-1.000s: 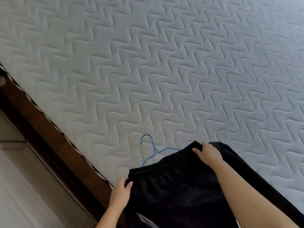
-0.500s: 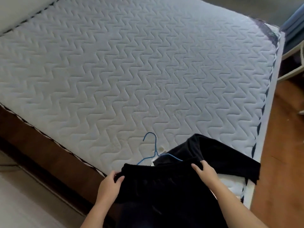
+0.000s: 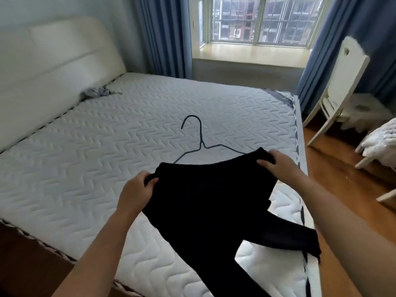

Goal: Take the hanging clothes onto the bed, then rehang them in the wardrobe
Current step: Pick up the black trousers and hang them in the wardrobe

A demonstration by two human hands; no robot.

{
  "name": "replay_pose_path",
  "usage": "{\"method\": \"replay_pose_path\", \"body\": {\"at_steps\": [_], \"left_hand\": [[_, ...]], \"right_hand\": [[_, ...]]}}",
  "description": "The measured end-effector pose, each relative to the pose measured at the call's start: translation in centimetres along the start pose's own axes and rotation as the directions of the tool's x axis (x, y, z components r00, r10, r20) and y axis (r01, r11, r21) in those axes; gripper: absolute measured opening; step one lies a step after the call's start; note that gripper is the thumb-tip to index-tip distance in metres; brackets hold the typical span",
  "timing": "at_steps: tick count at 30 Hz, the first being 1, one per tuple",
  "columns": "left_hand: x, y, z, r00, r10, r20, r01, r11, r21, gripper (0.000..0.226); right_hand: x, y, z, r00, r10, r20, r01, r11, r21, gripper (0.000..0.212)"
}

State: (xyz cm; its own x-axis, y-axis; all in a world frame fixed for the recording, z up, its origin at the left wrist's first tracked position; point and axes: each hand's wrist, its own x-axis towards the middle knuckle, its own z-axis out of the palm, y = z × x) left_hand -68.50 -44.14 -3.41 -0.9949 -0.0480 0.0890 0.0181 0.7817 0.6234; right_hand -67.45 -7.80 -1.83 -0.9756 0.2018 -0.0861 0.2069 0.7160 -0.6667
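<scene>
1. Head view: both hands are grasping the black trousers [image 3: 214, 200] by the waistband. The left hand [image 3: 137, 187] is curling round the left corner and the right hand [image 3: 278, 166] is pinching the right corner, with the band stretching between them.
2. Location: the trousers are hanging from the hands over the near corner of the bed [image 3: 85, 168]. One leg is trailing across the mattress edge to the right.
3. Handling, judged: the cloth is looking soft, light and limp, sagging wherever unsupported, neither fragile nor slippery. The waistband is seeming the firmest hold.
4. Wire hanger [image 3: 201, 144] is lying on the mattress just beyond the waistband, hook pointing away, lower part hiding behind the fabric.
5. Appearance: the fabric is showing matte and uniformly black, without visible print.
</scene>
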Motion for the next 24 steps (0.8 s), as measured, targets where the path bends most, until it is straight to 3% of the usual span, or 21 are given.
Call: {"method": "replay_pose_path", "body": {"at_steps": [6, 13, 18, 24], "left_hand": [[3.7, 6.9, -10.7, 0.916, 0.154, -0.371, -0.163, 0.987, 0.008, 0.022], [0.7, 11.3, -22.6, 0.638, 0.134, -0.758, -0.172, 0.985, 0.029, 0.020], [-4.9, 10.0, -26.7, 0.514, 0.080, -0.854, -0.033, 0.997, 0.073, 0.021], [-15.2, 6.7, -25.8, 0.426, -0.031, -0.904, 0.234, 0.969, 0.077, 0.019]], "right_hand": [[1.8, -12.9, -9.2, 0.908, -0.326, -0.262, 0.324, 0.945, -0.055, 0.034], [0.1, -23.9, -12.9, 0.710, -0.530, -0.463, 0.596, 0.803, -0.005, 0.029], [-0.7, -27.6, -9.3, 0.674, -0.620, -0.401, 0.710, 0.694, 0.120, 0.023], [-1.7, -29.8, -1.0, 0.645, -0.753, -0.132, 0.752, 0.593, 0.288, 0.017]]}}
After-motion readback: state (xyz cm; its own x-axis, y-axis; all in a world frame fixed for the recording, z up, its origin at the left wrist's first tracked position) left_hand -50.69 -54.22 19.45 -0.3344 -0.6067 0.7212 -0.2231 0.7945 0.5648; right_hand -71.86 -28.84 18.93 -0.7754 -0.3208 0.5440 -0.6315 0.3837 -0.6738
